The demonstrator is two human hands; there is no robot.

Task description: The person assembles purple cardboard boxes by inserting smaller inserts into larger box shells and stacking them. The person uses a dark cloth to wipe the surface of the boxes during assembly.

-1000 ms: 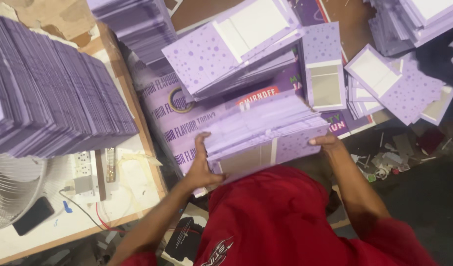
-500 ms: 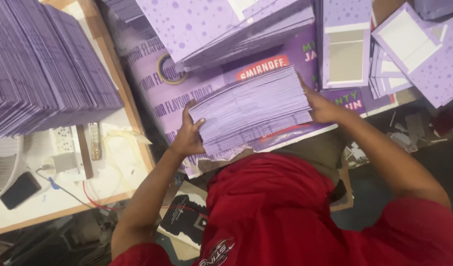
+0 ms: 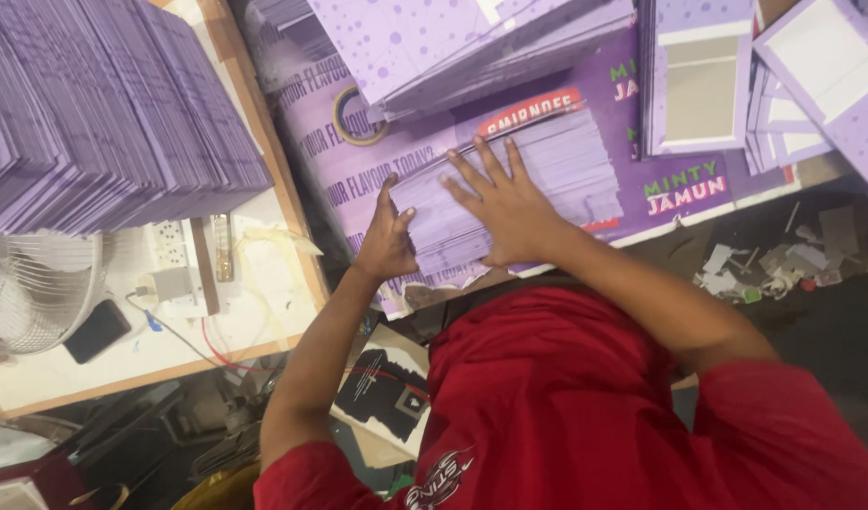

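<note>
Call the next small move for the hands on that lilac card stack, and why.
Probably press the left hand inward to square the stack of lilac cards. The right hand lies flat on top, pinning it, while the left hand cups the near end, where the card edges look stepped and fanned rather than flush.

A purple printed sheet (image 3: 547, 189) covers the table (image 3: 264, 142). Stacks of lilac cards (image 3: 538, 179) lie on it. Left, a power strip (image 3: 174, 255) and probably a phone (image 3: 96, 331).

Purple poster (image 3: 698, 203) lies bare right of the card stack (image 3: 547, 170). Leaning card bundle (image 3: 471, 47) crowds the far edge; open boxes (image 3: 703, 85) probably block the far-right corner.
</note>
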